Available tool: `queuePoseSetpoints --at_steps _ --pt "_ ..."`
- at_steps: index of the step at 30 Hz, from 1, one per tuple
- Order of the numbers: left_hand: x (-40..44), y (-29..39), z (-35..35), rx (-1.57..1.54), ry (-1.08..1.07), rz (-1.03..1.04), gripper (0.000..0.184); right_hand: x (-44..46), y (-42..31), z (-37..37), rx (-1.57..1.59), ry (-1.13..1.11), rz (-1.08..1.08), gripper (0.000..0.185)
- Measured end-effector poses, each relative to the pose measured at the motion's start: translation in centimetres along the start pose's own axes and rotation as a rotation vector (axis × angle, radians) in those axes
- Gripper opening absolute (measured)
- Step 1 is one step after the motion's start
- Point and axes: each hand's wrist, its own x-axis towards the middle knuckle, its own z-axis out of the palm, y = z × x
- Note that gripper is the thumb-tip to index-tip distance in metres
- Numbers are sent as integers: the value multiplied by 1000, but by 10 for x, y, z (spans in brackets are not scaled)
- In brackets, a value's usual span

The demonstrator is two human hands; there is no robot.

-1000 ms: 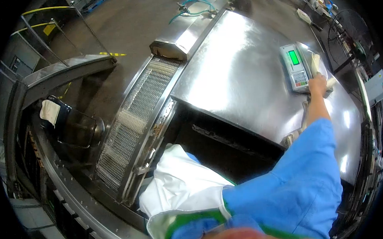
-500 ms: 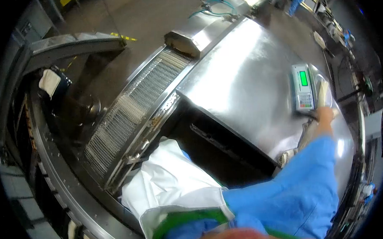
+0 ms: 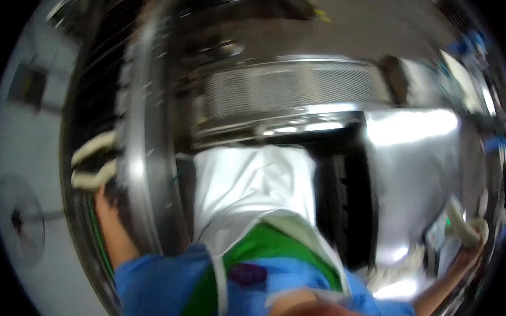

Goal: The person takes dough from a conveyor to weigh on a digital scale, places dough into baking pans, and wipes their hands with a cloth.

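Observation:
Out at the far right, my right hand (image 3: pixel 475 242) is closed on a cream-coloured, soft-looking strip (image 3: pixel 459 226), bent into a loop. It is beside a scale (image 3: pixel 435 234) whose green display shows faintly on the metal table (image 3: pixel 401 187). On the left, my left hand (image 3: pixel 103 199) reaches past a metal rail and meets the lower end of a pale elongated piece (image 3: pixel 91 179). A second pale piece (image 3: pixel 95 145) lies just above it. Motion blur hides the left fingers, so their grip is unclear. What the strips are made of cannot be made out.
A metal mesh conveyor belt (image 3: pixel 293 83) runs across in front of me. The curved steel rail (image 3: pixel 143 153) stands along my left side, with dark slats beyond it. A crumpled beige cloth-like item (image 3: pixel 398 266) lies at the table's near edge. A fan (image 3: pixel 19 218) is at far left.
The view has swung left. My left arm has come into sight, stretched to the pale pieces. My right hand still holds a cream strip by the scale, the strip now more curled.

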Motion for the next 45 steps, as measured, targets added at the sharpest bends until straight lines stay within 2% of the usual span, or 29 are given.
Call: queuePoseSetpoints --at_steps 1,5,6,9,10,12,13,14,15,16,18,20,22,23,24,25,26,27,30,33,36,38,40,41,45 --pt "-14 1 0 -1 5 28 84 38 -12 7 -217 -372 -70 60" --pt "-59 13 -4 -27 36 89 87 64 -35 124 321 141 5 46" --pt "-63 14 -11 -18 34 128 87 77 -48 163 167 -96 -126 53" --pt "-99 19 -19 -13 -26 100 89 93 -116 329 449 -279 37 44" --pt "-81 5 -24 -127 -97 80 89 80 -149 389 490 -351 53 45" --pt "-89 14 -8 -35 -36 61 87 54 -215 510 565 -497 95 49" --pt "-77 0 -8 -39 -42 89 86 72 -224 542 478 -744 21 51" --pt "-66 -13 -6 -46 -46 118 85 65 -245 597 450 -730 -65 50" --pt "-88 7 -30 7 -56 139 84 22 -299 618 473 -778 -113 48" --pt "-89 12 -24 3 -40 127 84 1 -334 663 469 -810 -138 48" --pt "-95 19 -23 196 -15 44 82 -29 -382 729 521 -1026 -298 48" --pt "-97 22 -33 273 -16 103 81 -43 -417 790 657 -1294 -270 47" --pt "-94 16 -38 385 28 95 79 -76 -428 861 617 -1445 -455 49" --pt "-99 19 -34 333 68 32 79 -93 -431 903 508 -1489 -370 61" --pt "-100 19 -33 334 79 24 79 -135 -451 908 380 -1561 -461 70" --pt "-101 18 -34 242 47 52 79 -155 -442 928 225 -1493 -667 69" --pt "-103 15 -37 152 18 79 80 -175 -433 948 72 -1401 -865 69" --pt "-103 14 -36 154 27 73 80 -186 -415 969 -42 -1164 -1042 71" --pt "-105 12 -32 198 58 60 81 -209 -366 990 -220 -1215 -1226 61" --pt "-106 8 -32 283 53 64 80 -227 -337 988 -312 -1278 -1105 60" --pt "-102 -16 -36 219 92 59 80 -229 -319 1001 -390 -1253 -979 62" --pt "-99 -21 -40 141 46 89 79 -232 -310 1019 -371 -1252 -991 64" --pt "-103 -20 -41 194 70 79 79 -238 -305 1031 -352 -1457 -743 65" --pt "-104 -19 -41 245 95 69 79 -246 -308 1032 -365 -1407 -870 62" --pt "-108 -19 -43 171 91 82 78 -237 -331 1028 -478 -1569 -891 59"
